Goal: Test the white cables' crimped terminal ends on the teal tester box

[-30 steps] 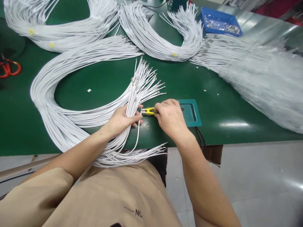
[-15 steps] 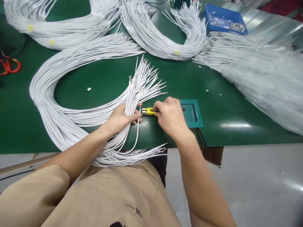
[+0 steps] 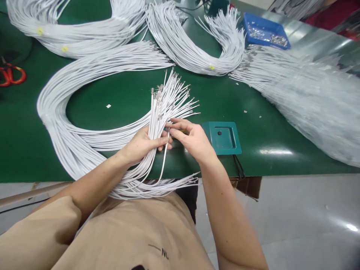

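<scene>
A bunch of white wires (image 3: 154, 123) with metal-tipped ends stands up through my left hand (image 3: 143, 144). My left thumb presses across this bunch, with the fingers behind it. One single white wire (image 3: 165, 155) stands apart at the right of the bunch, its top end between my two hands. My right hand (image 3: 194, 138) reaches in from the right, thumb and forefinger stretched to that wire's tip. Within its curled fingers a bit of a yellow-handled tool (image 3: 184, 131), apparently small snips, shows; the rest is hidden. Whether the right fingertips grip the wire I cannot tell.
A green device with a square recess (image 3: 224, 138) sits right of my hand, its cable over the table edge. Bundles of white wires (image 3: 194, 56) lie behind, a plastic-wrapped one (image 3: 312, 101) at right. A blue bin (image 3: 266, 30) holds small metal parts. Red-handled scissors (image 3: 12, 75) lie far left.
My right hand has moved left, from holding the yellow tool against the single wire to putting its fingertips at the wire's end. The tool is now mostly covered. My left hand keeps its grip.
</scene>
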The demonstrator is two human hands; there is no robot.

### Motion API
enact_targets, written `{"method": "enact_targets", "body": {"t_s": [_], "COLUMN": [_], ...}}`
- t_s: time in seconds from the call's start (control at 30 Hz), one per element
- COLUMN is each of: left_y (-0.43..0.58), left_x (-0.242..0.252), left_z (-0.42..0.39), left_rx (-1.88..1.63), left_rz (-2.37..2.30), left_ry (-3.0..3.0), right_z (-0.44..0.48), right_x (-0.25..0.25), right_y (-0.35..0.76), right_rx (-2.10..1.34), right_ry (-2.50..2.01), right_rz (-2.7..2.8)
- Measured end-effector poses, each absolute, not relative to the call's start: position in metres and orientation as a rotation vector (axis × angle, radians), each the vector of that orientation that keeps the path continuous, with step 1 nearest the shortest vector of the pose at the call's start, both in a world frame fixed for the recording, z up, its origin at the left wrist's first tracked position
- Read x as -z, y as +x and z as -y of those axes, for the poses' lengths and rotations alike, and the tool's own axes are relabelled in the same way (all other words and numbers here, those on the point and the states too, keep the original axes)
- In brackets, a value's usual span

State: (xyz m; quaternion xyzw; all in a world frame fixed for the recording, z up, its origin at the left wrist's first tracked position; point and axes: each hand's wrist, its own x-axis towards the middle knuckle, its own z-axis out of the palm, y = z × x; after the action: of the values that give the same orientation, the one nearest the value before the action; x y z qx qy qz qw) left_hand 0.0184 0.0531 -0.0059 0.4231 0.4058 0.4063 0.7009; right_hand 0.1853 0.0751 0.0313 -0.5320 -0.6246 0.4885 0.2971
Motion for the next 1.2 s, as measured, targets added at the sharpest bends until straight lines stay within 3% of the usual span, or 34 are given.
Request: {"method": "enact_targets", "body": {"t_s": [0.43,0.63,0.93,1.2], "left_y": [0.019,0.021,0.024,0.024], "left_x": [-0.001,-0.001,-0.001,0.004], "left_z": [-0.051,-0.051,-0.052,-0.054], "left_rx": [-0.942,-0.921,-0.864,-0.844], "left_rz": [-1.046,-1.112,-1.135,-1.161], "left_ry": [1.021,1.127,1.080,1.050], "right_z": [-0.062,-0.066,-0.059,-0.072], "right_x": [-0.038,-0.035,-0.030,-0.027], "right_y": [0.181,0.179,0.193,0.219], "right_rx": [-0.985,-0.909,-0.204,-0.252], "right_ry": [-1.513,-1.530,-1.465,-1.548], "right_rz": [1.632,1.950,2.431,2.547]}}
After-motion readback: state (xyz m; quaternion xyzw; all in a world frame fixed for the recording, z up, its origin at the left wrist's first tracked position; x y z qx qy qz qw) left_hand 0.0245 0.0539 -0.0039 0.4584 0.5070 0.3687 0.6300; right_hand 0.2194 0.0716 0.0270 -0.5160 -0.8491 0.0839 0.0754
